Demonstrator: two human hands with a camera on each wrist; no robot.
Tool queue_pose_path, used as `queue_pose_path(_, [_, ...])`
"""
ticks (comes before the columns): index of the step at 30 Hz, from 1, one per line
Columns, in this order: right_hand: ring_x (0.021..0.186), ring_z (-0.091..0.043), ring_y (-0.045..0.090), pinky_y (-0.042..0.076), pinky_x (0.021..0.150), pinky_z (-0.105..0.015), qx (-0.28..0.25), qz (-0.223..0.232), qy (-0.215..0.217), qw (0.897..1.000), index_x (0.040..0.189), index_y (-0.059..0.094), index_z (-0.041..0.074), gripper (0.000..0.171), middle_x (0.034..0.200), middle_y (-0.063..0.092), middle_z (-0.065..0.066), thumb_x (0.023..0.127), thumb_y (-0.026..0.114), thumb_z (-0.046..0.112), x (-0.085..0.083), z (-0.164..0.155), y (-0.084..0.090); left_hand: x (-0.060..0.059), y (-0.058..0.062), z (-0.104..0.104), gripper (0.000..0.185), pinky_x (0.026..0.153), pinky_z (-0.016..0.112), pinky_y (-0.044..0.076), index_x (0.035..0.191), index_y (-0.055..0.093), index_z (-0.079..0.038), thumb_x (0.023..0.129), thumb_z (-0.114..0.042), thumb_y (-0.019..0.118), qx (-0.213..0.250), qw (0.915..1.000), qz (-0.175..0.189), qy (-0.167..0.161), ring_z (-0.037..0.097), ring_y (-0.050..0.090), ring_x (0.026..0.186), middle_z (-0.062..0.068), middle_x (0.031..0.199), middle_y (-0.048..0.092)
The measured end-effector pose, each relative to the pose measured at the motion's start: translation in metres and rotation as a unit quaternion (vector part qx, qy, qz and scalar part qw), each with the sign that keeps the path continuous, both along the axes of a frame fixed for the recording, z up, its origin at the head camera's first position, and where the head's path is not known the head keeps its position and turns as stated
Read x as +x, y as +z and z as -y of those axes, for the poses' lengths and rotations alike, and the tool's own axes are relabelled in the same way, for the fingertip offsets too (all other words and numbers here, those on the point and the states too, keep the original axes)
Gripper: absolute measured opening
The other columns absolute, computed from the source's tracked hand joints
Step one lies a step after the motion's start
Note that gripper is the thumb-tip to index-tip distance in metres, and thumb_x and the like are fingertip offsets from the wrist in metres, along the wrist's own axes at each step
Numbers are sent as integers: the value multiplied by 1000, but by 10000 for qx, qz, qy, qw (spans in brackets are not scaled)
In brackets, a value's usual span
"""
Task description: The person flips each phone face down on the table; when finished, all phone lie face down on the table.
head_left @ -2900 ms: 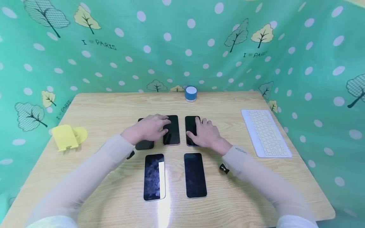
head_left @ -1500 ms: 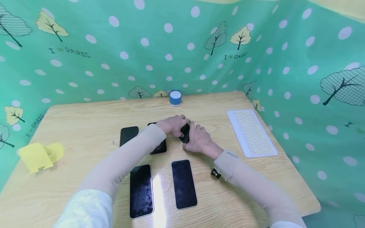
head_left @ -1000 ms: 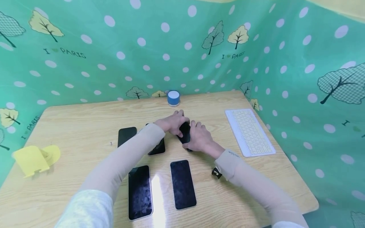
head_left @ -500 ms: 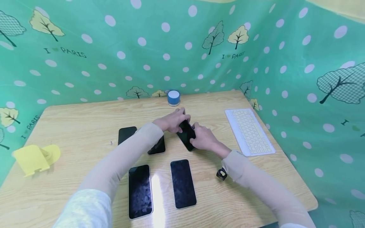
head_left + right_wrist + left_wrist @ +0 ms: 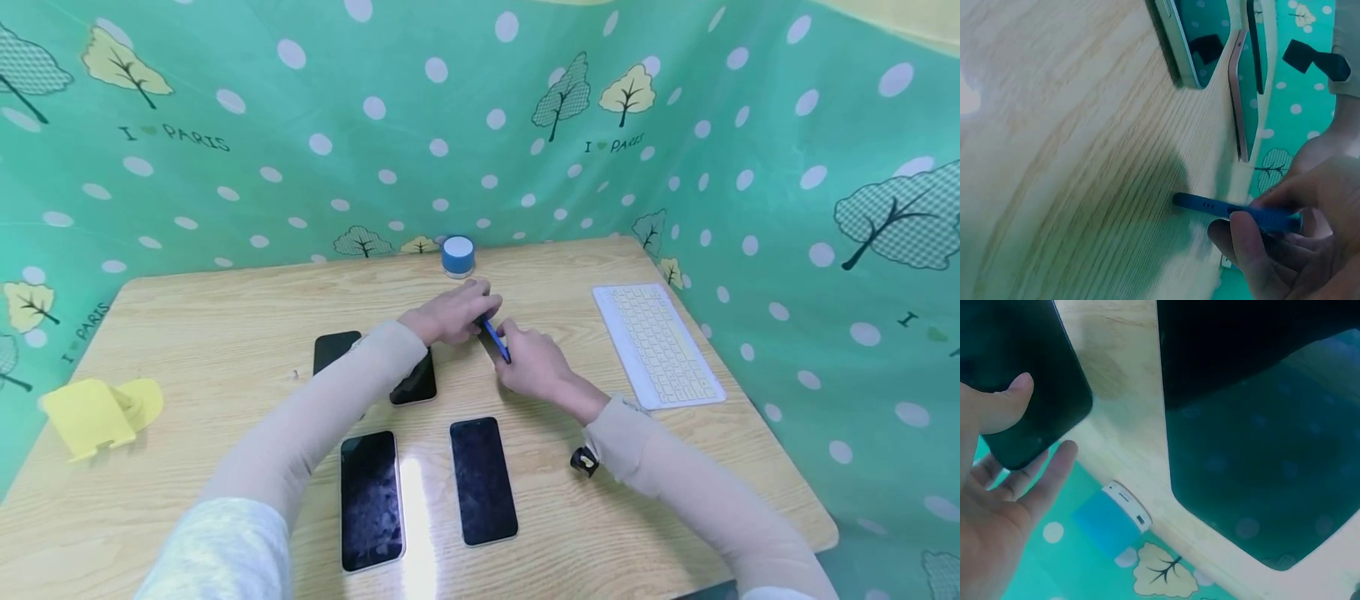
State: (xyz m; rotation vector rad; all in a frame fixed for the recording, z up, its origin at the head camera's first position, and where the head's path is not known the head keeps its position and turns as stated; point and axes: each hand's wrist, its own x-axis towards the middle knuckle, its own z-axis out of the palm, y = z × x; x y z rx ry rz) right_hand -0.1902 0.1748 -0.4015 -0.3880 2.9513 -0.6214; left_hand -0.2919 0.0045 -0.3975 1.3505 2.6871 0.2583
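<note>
A smartphone (image 5: 495, 340) with a blue side edge is turned up onto its side, held between both hands close over the table. My left hand (image 5: 453, 315) grips its far end; in the left wrist view the thumb (image 5: 1013, 403) lies on the dark screen, with fingers behind the phone's end. Nearer me, my right hand (image 5: 536, 362) grips the other end. The right wrist view has the phone (image 5: 1210, 205) edge-on, its blue side with small holes showing and the right thumb (image 5: 1246, 234) against it.
Two phones lie in front, a left one (image 5: 372, 500) and a right one (image 5: 483, 483). Another pair, a dark phone (image 5: 336, 348) and a second one (image 5: 420, 383), is partly hidden by my left sleeve. Around them are a keyboard (image 5: 660, 346), blue speaker (image 5: 457, 257) and yellow stand (image 5: 93, 417).
My left hand has come right from the left phones to the phone under my right hand. That phone has been picked up, slanted, then turned from screen-up to blue-edge-up. The view has shifted right.
</note>
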Motion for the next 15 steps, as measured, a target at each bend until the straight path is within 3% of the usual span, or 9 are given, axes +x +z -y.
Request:
queue_pose_path(6, [59, -14, 62, 45, 51, -27, -207, 365, -133, 9990, 136, 56, -1, 53, 96, 76, -12, 100, 63, 37, 1, -1, -5, -2, -2, 4, 22, 90, 40, 52, 97, 58, -9, 86, 6, 70, 91, 9995, -216, -188, 28, 56, 100, 10, 105, 58])
queue_pose_path(15, [77, -21, 63, 46, 65, -28, -745, 1283, -286, 9885, 147, 45, -6, 70, 103, 69, -15, 101, 58, 45, -5, -3, -10, 0, -9, 7, 24, 91, 39, 54, 101, 60, -7, 86, 5, 73, 81, 9992, -378, -64, 28, 58, 102, 9, 106, 59])
